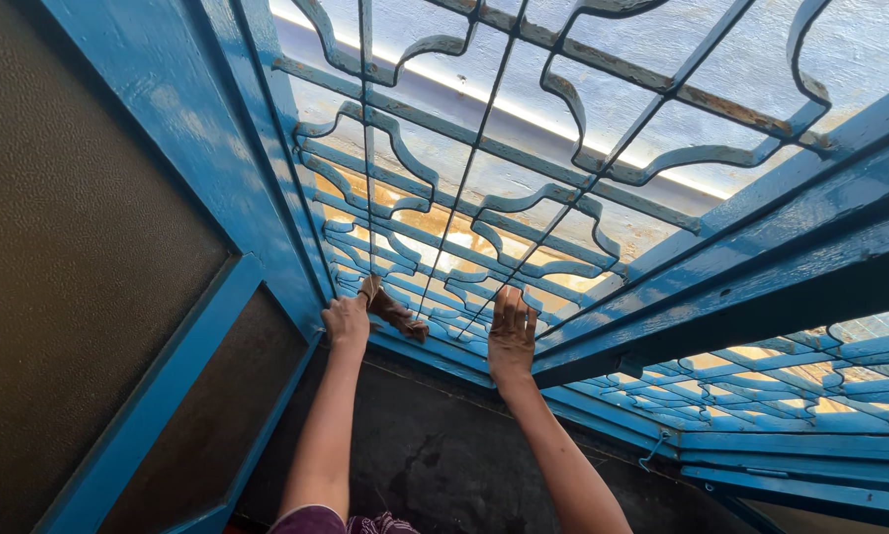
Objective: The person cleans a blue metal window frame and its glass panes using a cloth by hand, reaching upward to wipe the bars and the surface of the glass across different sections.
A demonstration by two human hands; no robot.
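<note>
Head view, left hand: I see my left hand point(347, 321) raised to the lower part of the blue window grille point(484, 213), its grip pinching a brown rag point(393, 311) with fingers curled round one end.
Head view, rag: it is crumpled and worn, and trails to the right from my left hand, lying against the lowest bars of the grille, just above the blue bottom frame rail point(454, 353).
Head view, right hand: my right hand point(513, 334) is pressed flat against the grille just right of the rag, fingers spread and pointing up, holding nothing. I cannot tell whether the fingertips hook round a bar.
Head view, gap between hands: the two hands are near each other, with the loose end of the rag between them; rag and right hand look apart.
Head view, grille: painted blue metal with straight bars and curved scroll shapes, paint chipped and rusty in spots higher up; pale frosted glass behind it glows yellow near the bottom.
Head view, left side: a blue-framed shutter point(182, 326) with dark textured panels stands open at my left.
Head view, right side: a second blue shutter point(761, 277) swings in from the right, more grille showing beneath it.
Head view, below: a dark wall point(444, 455) runs under the frame, my forearms crossing it.
</note>
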